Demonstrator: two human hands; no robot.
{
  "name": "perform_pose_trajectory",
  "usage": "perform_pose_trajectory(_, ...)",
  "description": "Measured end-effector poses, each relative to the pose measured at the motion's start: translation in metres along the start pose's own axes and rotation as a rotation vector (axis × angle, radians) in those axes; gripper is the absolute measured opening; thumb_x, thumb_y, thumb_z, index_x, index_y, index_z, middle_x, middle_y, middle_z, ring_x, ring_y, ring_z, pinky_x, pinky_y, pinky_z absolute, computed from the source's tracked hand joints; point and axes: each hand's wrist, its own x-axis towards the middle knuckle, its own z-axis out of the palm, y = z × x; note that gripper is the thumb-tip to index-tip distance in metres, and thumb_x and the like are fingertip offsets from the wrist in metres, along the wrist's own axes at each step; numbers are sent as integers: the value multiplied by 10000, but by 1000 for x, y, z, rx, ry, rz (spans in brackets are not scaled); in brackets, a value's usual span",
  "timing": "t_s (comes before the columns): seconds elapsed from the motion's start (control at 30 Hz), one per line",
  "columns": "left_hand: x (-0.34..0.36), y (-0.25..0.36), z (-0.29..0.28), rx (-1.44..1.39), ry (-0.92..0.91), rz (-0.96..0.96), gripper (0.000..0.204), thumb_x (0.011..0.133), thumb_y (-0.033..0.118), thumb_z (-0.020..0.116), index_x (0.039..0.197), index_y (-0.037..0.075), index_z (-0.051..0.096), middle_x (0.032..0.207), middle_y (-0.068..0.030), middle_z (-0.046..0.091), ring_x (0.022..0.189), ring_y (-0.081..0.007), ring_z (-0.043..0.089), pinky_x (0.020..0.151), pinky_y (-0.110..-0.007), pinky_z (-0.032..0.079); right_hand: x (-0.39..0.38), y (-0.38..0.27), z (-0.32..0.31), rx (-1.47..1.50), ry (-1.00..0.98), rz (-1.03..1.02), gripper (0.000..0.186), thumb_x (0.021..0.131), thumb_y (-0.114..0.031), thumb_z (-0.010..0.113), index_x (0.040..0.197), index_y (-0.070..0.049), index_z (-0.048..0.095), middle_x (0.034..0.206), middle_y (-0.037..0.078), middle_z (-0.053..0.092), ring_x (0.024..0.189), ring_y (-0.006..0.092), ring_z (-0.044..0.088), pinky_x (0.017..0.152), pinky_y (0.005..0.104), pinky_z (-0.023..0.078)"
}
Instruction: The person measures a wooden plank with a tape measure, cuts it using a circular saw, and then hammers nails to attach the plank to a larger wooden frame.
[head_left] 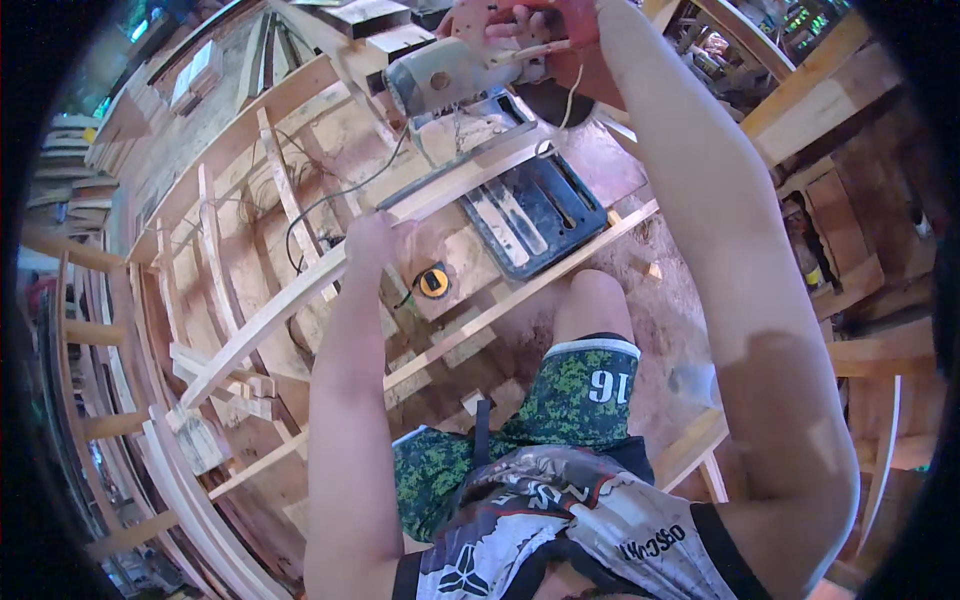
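My left hand (371, 242) is closed round a long pale wooden strip (265, 318), which runs from the lower left up across the saw's base. That strip lies over the black metal base (548, 215) of a miter saw, whose grey motor housing (440, 78) is at the top. Up at the picture's edge, my right hand (530, 24) is closed at the saw's red upper part (575, 45). The handle there is mostly hidden. A yellow and black tape measure (434, 282) lies close to my left hand, beside the base.
A wooden frame with several crosspieces (282, 165) surrounds the saw. A black cord (330, 198) curves from the saw across the frame. Short wood offcuts (245, 392) lie under the strip's lower end. Long boards (205, 500) are at the lower left, and timber stands at right.
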Motion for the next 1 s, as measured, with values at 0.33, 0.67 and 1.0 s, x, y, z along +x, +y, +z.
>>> perform_pose_trajectory(0.33,0,-1,8,-7,62,-26,650,836,664,601,950,39,740,923,-203,712,917,-372,691,848,-470,537,2,-6,0,57,-29,-16,317,871,-281,582,977,9,654,720,74,675,589,139,658,492,268,551)
perform_pose_trajectory(0.67,-12,12,-16,-33,6,-104,594,840,627,615,974,63,748,1053,-158,706,1042,-320,662,909,-441,507,-6,-2,10,101,-55,11,334,872,-300,582,985,7,653,715,68,672,587,131,655,487,258,547)
perform_pose_trajectory(1.0,-13,11,-16,-51,5,-130,595,825,644,621,997,92,759,1064,-95,693,1023,-277,664,897,-420,508,-14,6,15,200,-72,57,350,873,-318,582,993,4,651,710,62,668,585,122,652,482,248,543)
